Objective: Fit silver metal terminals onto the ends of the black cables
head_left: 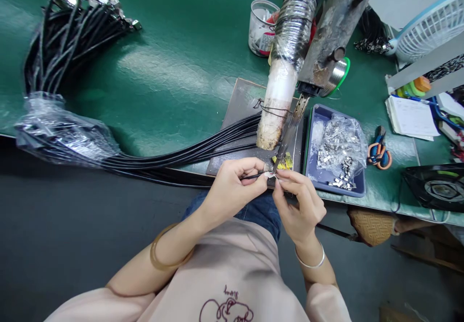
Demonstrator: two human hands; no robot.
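My left hand [232, 186] pinches the end of a thin black cable [253, 176] at the table's front edge. My right hand [299, 201] pinches a small metal clip [271, 174] against that cable end. Both hands meet just under the tip of a fixed soldering iron [290, 133] and beside the mouth of a foil-wrapped fume hose [279, 109]. A bundle of black cables [203, 150] runs from the left across a dark work plate [239, 104] toward my hands.
A blue tray [319, 179] holds a bag of metal clips [342, 150] to the right. Scissors [379, 150], a solder spool [339, 73], a plastic cup [261, 27], a white fan [431, 27] and a finished cable bundle [68, 36] lie on the green table [174, 61].
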